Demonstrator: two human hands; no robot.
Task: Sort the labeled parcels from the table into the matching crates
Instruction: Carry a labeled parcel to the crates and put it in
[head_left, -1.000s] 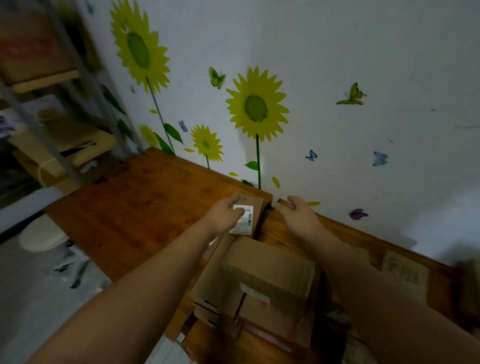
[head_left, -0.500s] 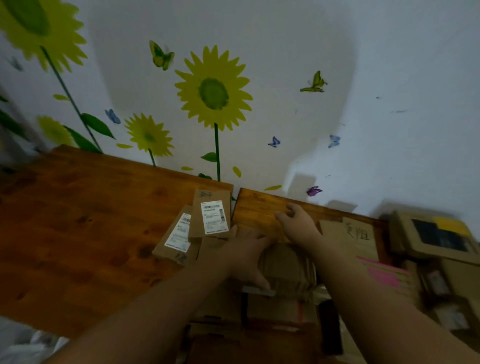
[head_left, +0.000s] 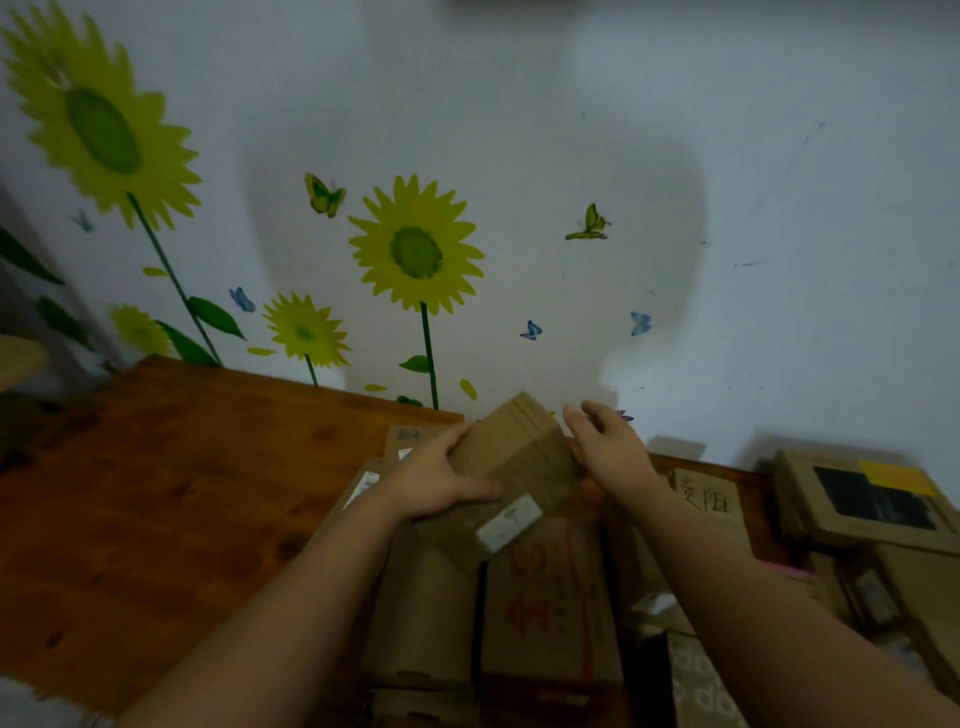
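A white wall (head_left: 519, 104) with sunflower and butterfly stickers stands behind a brown wooden table (head_left: 156, 493). Over the table's far edge, a little right of centre, both hands meet at one parcel (head_left: 514, 457).

The left hand (head_left: 436, 488) grasps it from 9 o'clock: fingers curled round the left side, thumb laid across the top face towards the label (head_left: 509, 522). The right hand (head_left: 608, 447) lies against the side at 3 o'clock with fingers fairly straight and spread, not clenched. Whether its thumb hooks underneath is hidden.

The parcel is a plain brown cardboard box, blurred, held tilted with its far end towards 12 o'clock. A white label sits at its near end, at 6 o'clock; the print is unreadable.

At 9 o'clock, partly behind the left hand, two flat parcels (head_left: 363, 483) with white labels lie on the table. At 6 o'clock is a box (head_left: 545, 597) with red print. At 3 o'clock a card (head_left: 706, 499) bears handwritten characters, and beyond it sits an open carton (head_left: 795, 499).
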